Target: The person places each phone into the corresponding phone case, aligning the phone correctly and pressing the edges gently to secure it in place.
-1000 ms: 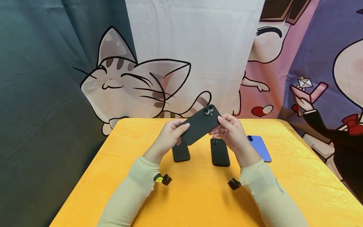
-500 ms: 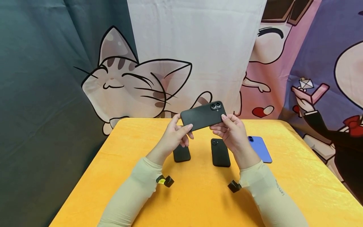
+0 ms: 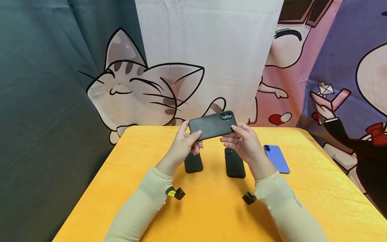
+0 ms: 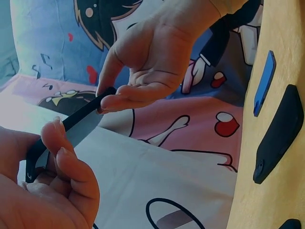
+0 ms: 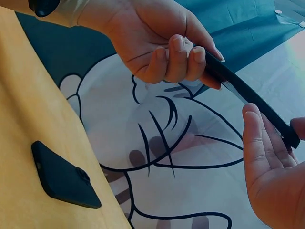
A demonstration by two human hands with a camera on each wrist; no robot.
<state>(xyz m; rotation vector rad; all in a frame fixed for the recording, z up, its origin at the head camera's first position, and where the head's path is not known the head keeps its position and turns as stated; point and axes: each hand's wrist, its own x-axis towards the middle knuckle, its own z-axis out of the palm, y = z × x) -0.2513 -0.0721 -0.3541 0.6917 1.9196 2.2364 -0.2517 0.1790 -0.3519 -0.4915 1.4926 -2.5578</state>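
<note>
Head view: held black phone (image 3: 208, 126), swung since a second ago from a steep slant to nearly level; raised over yellow surface (image 3: 202, 211), twin lenses showing. Left hand (image 3: 183, 142) grips one end; right hand (image 3: 247, 143) pinches the camera end. Lying below: left black phone (image 3: 194, 164), right black phone (image 3: 235, 167), blue phone (image 3: 277, 159).

Left wrist view: held phone edge-on, spanning both hands.

Right wrist view: same, fingers at each end.

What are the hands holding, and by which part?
A black phone, raised above the table, held at both ends: left hand at the plain end, right hand at the camera end.
</note>
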